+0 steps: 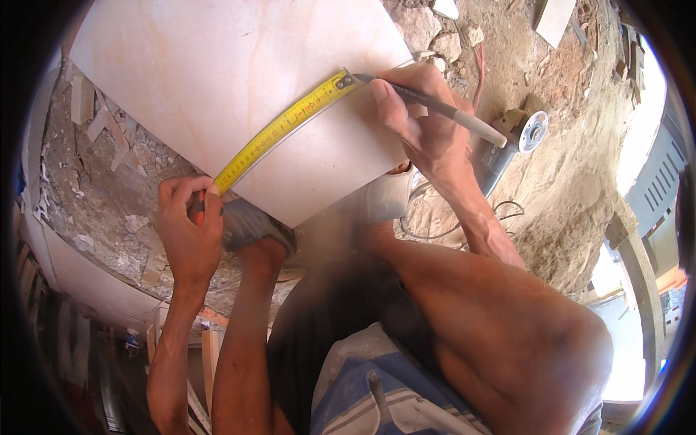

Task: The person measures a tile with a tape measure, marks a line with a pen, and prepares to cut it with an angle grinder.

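Observation:
A pale, square-cornered tile lies tilted over my shoes, with a yellow tape measure stretched across it toward the upper right. My left hand is closed on the orange tape case at the tile's lower-left edge, thumb on the blade. My right hand grips a dark marker with a light end, its tip beside the metal hook of the tape on the tile. An angle grinder with its cord lies just right of my right hand.
Broken rubble and tile offcuts are scattered on the rough dusty ground. A post stands at the far right beside a bright opening and a grey slotted object. Wooden pieces lie at the lower left.

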Demonstrator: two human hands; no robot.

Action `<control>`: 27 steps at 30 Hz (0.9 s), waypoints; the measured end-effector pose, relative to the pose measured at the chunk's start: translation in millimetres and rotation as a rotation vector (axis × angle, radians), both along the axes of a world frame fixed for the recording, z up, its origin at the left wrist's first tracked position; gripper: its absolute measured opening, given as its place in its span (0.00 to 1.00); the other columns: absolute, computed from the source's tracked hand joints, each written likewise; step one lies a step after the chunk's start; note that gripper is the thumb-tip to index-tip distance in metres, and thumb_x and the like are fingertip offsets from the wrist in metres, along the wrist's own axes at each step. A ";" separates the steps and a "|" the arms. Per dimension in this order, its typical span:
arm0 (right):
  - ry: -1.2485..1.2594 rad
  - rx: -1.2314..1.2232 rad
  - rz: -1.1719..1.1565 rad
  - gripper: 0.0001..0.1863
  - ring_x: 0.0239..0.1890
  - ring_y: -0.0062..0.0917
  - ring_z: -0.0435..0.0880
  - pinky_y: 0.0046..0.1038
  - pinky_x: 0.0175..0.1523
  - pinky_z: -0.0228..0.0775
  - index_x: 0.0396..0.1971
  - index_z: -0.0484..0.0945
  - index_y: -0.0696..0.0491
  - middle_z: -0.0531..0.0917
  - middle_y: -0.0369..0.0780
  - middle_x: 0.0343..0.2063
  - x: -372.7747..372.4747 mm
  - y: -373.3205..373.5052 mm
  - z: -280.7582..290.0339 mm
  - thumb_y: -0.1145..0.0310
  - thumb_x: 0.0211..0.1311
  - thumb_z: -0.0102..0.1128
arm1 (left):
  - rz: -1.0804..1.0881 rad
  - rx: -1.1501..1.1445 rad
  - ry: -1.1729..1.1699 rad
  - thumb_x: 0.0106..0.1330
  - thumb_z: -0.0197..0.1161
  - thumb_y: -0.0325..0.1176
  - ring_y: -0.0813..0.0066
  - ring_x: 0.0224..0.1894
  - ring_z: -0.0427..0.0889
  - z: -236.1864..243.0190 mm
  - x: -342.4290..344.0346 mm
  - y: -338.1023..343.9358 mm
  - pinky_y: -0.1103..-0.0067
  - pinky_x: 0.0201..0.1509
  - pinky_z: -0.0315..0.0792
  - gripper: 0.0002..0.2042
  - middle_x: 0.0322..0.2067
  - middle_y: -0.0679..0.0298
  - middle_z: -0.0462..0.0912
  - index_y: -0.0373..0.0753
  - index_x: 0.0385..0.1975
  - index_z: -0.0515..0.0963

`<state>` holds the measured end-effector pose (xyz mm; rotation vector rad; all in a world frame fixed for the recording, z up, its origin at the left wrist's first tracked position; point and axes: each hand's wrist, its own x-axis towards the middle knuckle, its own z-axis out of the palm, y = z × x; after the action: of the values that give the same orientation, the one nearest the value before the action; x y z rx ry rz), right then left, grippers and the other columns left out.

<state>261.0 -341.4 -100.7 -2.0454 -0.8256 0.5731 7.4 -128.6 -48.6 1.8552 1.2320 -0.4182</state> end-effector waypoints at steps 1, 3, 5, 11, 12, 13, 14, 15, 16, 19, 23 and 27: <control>0.002 0.003 0.000 0.11 0.29 0.21 0.88 0.24 0.34 0.79 0.44 0.82 0.57 0.88 0.39 0.30 -0.1 0.2 -0.5 0.68 0.70 0.75 | 0.014 -0.004 0.001 0.73 0.65 0.26 0.75 0.40 0.81 1.2 1.4 -0.7 0.77 0.37 0.78 0.06 0.46 0.60 0.74 0.30 0.43 0.84; -0.028 0.002 0.017 0.11 0.29 0.21 0.88 0.24 0.33 0.80 0.44 0.82 0.57 0.88 0.39 0.30 0.9 0.4 -1.0 0.68 0.71 0.75 | 0.019 -0.003 -0.004 0.73 0.65 0.26 0.74 0.40 0.81 0.9 1.2 -0.9 0.76 0.38 0.78 0.06 0.46 0.59 0.74 0.30 0.44 0.84; -0.052 -0.001 0.024 0.11 0.29 0.21 0.89 0.24 0.33 0.81 0.44 0.82 0.57 0.88 0.40 0.30 1.0 1.0 -2.4 0.67 0.71 0.74 | 0.000 0.007 -0.015 0.73 0.65 0.26 0.74 0.40 0.81 -1.4 -0.6 -0.1 0.76 0.39 0.78 0.06 0.46 0.59 0.74 0.31 0.44 0.84; -0.048 -0.031 0.035 0.12 0.31 0.22 0.90 0.25 0.34 0.84 0.46 0.82 0.57 0.89 0.40 0.31 -0.6 1.7 -4.4 0.67 0.71 0.74 | -0.031 0.039 -0.020 0.73 0.66 0.26 0.73 0.40 0.82 -1.6 -3.4 0.3 0.75 0.40 0.78 0.06 0.45 0.59 0.75 0.32 0.44 0.84; -0.038 -0.046 0.033 0.12 0.31 0.23 0.91 0.25 0.34 0.84 0.46 0.82 0.57 0.89 0.40 0.31 -0.3 1.2 -2.9 0.67 0.71 0.74 | -0.036 0.043 -0.023 0.73 0.66 0.26 0.73 0.40 0.82 -2.2 -4.1 0.2 0.75 0.40 0.78 0.06 0.45 0.59 0.75 0.32 0.44 0.85; -0.027 -0.060 0.032 0.12 0.31 0.23 0.91 0.25 0.34 0.84 0.46 0.82 0.57 0.89 0.41 0.31 -0.2 1.3 -2.0 0.67 0.71 0.74 | -0.040 0.048 -0.026 0.73 0.66 0.26 0.73 0.40 0.82 -2.9 -4.7 0.0 0.75 0.41 0.78 0.06 0.45 0.59 0.75 0.32 0.44 0.85; -0.026 -0.046 0.030 0.12 0.32 0.23 0.91 0.25 0.34 0.84 0.46 0.82 0.57 0.89 0.41 0.32 -0.1 1.9 -2.0 0.67 0.71 0.74 | -0.045 0.053 -0.029 0.73 0.66 0.26 0.72 0.40 0.82 -3.2 -5.1 -0.1 0.75 0.41 0.78 0.06 0.45 0.59 0.75 0.32 0.44 0.85; -0.022 -0.031 0.030 0.12 0.32 0.23 0.91 0.25 0.34 0.84 0.46 0.82 0.57 0.89 0.41 0.32 0.0 3.1 -2.6 0.67 0.71 0.74 | -0.037 0.047 -0.017 0.73 0.66 0.26 0.72 0.40 0.82 -2.2 -4.5 0.1 0.74 0.42 0.78 0.06 0.45 0.59 0.75 0.33 0.44 0.85; -0.019 -0.016 0.029 0.12 0.32 0.23 0.91 0.25 0.34 0.84 0.46 0.82 0.57 0.89 0.41 0.32 0.0 4.0 -3.0 0.67 0.71 0.74 | -0.030 0.040 -0.005 0.73 0.66 0.26 0.72 0.41 0.82 -0.5 -3.1 0.2 0.74 0.42 0.78 0.06 0.45 0.59 0.76 0.33 0.44 0.85; -0.042 -0.032 0.039 0.12 0.32 0.23 0.91 0.26 0.34 0.84 0.45 0.82 0.57 0.89 0.41 0.31 0.6 4.1 -2.9 0.68 0.71 0.74 | -0.046 0.054 -0.007 0.73 0.66 0.26 0.71 0.42 0.82 -0.7 -3.1 0.4 0.73 0.44 0.77 0.05 0.45 0.59 0.76 0.33 0.43 0.85; -0.052 -0.031 0.056 0.11 0.32 0.24 0.91 0.26 0.34 0.84 0.45 0.81 0.57 0.89 0.41 0.31 2.3 3.7 -2.5 0.69 0.71 0.74 | -0.046 0.062 -0.014 0.72 0.66 0.26 0.70 0.42 0.82 -3.0 -4.1 -0.1 0.72 0.46 0.77 0.05 0.44 0.58 0.76 0.33 0.43 0.85; -0.037 -0.014 0.049 0.10 0.32 0.24 0.92 0.26 0.34 0.84 0.44 0.81 0.57 0.89 0.40 0.31 2.4 3.1 -1.0 0.70 0.71 0.74 | -0.061 0.073 -0.024 0.73 0.66 0.26 0.70 0.41 0.81 -3.7 -5.0 0.1 0.72 0.46 0.77 0.05 0.43 0.58 0.76 0.32 0.42 0.84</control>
<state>263.5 -338.3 -101.7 -2.0585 -0.8977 0.5715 2.4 -128.5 -52.3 1.9579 1.1914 -0.3875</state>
